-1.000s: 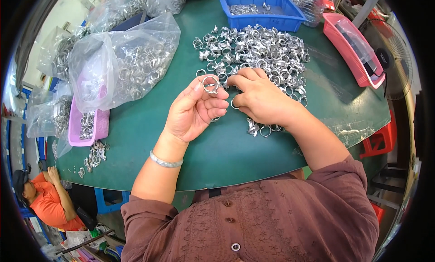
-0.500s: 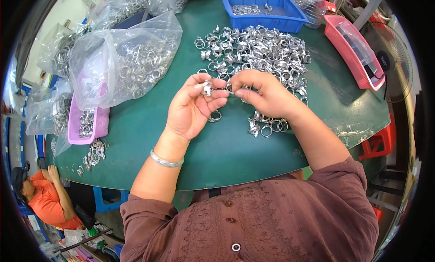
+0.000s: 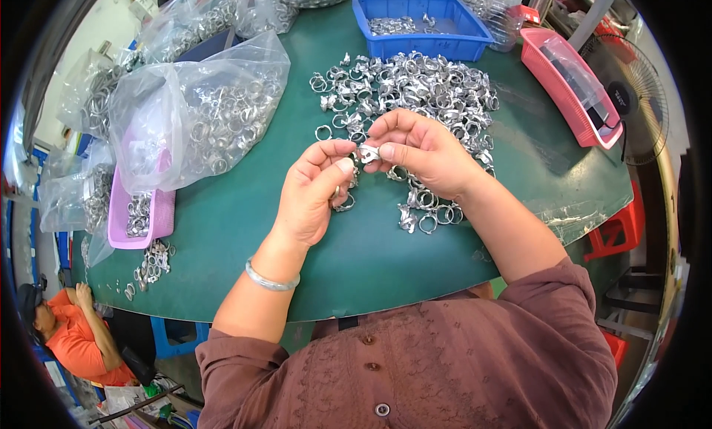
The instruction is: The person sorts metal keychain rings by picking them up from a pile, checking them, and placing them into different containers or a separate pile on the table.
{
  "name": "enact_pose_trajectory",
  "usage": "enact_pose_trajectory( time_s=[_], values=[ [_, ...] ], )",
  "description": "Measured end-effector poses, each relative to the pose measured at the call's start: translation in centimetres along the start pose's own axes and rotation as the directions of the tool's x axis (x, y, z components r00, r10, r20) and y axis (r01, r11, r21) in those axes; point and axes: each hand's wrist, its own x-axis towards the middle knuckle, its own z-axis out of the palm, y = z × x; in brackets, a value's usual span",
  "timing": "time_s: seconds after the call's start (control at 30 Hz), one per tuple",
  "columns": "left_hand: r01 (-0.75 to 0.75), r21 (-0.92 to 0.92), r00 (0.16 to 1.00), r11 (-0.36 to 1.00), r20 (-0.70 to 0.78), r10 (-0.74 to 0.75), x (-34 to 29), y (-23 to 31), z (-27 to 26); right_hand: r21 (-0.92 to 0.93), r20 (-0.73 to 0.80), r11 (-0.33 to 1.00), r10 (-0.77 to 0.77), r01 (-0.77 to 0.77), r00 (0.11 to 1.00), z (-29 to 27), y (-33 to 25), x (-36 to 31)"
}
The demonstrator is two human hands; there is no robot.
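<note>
Right hand [image 3: 426, 158]: we pinch a ring [image 3: 369, 154] between thumb and fingers.
Left hand [image 3: 308, 195]: thumb and fingers curled just beside that ring; we cannot tell whether they clamp anything.
Ring: between our hands, over the green table [image 3: 378, 258].
Pile [image 3: 415, 84]: more rings, beyond our hands.
Blue tray [image 3: 434, 49]: just behind the pile.
Bag [image 3: 167, 132]: rings inside, to our left.

We count one left hand [image 3: 308, 199] and one right hand [image 3: 430, 153] at centre, one blue tray [image 3: 430, 49] at top centre, one pink basket [image 3: 555, 90] upper right, one purple basket [image 3: 162, 215] at left, one fan [image 3: 620, 99] at right, and metal rings [image 3: 434, 88] too many to number.
</note>
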Motion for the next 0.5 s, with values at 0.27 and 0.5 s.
enact_pose_trajectory(
  time_s=[0.27,0.5],
  values=[
    [-0.237,0.496,0.963,0.835,0.005,0.270,-0.1,-1.1,0.4,-0.214,0.031,0.971,-0.105,0.109,0.994,0.4,0.6,-0.1],
    [-0.345,0.514,0.926,0.786,0.046,0.376,0.4,-1.8,-0.2,-0.317,0.086,0.927,-0.181,0.199,0.980,0.2,0.6,-0.2]
  ],
)
